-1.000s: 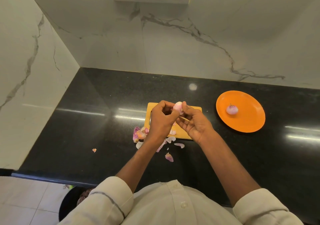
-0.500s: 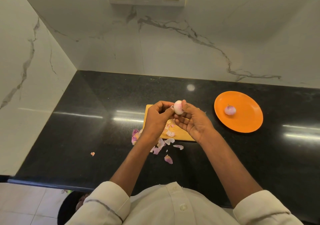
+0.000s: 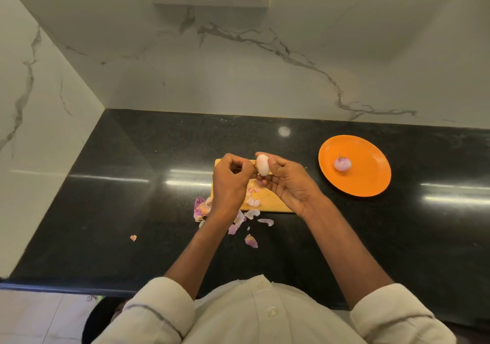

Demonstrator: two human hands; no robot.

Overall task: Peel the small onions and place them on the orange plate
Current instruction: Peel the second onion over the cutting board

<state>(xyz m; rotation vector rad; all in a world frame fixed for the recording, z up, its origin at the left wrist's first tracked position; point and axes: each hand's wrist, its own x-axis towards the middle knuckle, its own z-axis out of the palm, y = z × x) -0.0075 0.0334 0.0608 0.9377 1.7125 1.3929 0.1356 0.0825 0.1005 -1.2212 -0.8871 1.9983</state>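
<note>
A pale, mostly peeled small onion [image 3: 263, 165] is held above the far edge of the wooden cutting board [image 3: 273, 203]. My right hand [image 3: 290, 182] grips it between thumb and fingertips from the right. My left hand [image 3: 230, 180] has its fingers curled and pinches at the onion's left side. Off to the right lies the orange plate [image 3: 371, 179], with one peeled purple-tinged onion [image 3: 342, 164] on it. Parts of the board are hidden under my hands.
Onion skins [image 3: 238, 223] lie scattered on the black counter [image 3: 132, 198] in front of and left of the board, and one scrap [image 3: 133, 237] lies farther left. Marble walls close in the back and the left. The counter's front edge runs near my body.
The onion has turned in my fingers and now sits more in my right hand. My left hand has shifted slightly left of it. The plate and its onion have not moved.
</note>
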